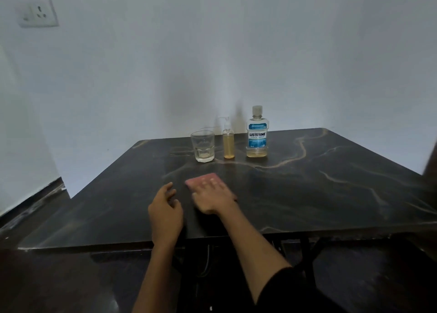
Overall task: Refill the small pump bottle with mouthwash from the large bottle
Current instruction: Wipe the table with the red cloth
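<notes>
The small pump bottle [228,140] stands upright at the table's far edge, filled high with yellowish liquid, pump head on. Right of it stands the large mouthwash bottle [257,134] with a blue label, capped, with a little yellowish liquid at the bottom. My right hand [212,195] lies flat, fingers pressing a pink cloth [203,179] against the tabletop, well in front of the bottles. My left hand [165,208] hovers just left of it near the front edge, fingers loosely curled and apart, holding nothing.
An empty clear glass [203,146] stands left of the pump bottle. The dark marbled table [307,194] meets a white wall behind. A wall socket [39,13] sits at the upper left. Something dark [431,161] intrudes at the right edge.
</notes>
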